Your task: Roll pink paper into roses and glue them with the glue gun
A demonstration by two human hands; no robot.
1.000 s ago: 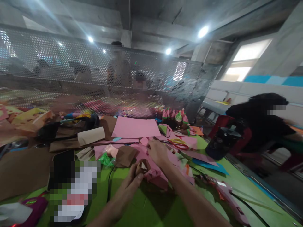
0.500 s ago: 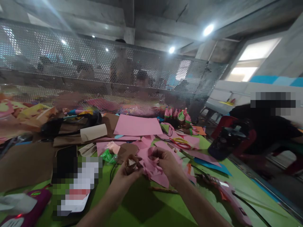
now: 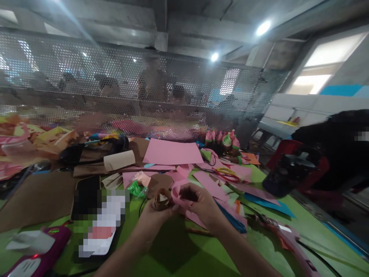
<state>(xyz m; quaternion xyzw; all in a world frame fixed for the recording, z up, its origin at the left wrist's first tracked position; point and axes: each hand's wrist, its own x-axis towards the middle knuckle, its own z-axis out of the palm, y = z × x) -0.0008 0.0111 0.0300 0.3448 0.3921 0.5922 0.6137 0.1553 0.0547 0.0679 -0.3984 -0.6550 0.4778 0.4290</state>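
My left hand is closed around a small rolled brown paper cup, its open top facing up and something pale inside. Close beside it, my right hand pinches a curled pink paper strip. The strip's edge is next to the cup's rim; whether they touch I cannot tell. Pink paper pieces lie just beyond my right hand. Left of the cup are a brown paper piece and a green plastic bundle.
A pink glue gun with a cable lies at right, red-and-yellow scissors further back. Phones and a purple device lie at left. Finished-looking paper cones stand at the back before a perforated metal screen. A person sits at right.
The pink strip in my right hand has come up against the brown cup's side, its loose pink folds less visible. The view has shifted slightly, and a blue strip shows beside my right wrist.
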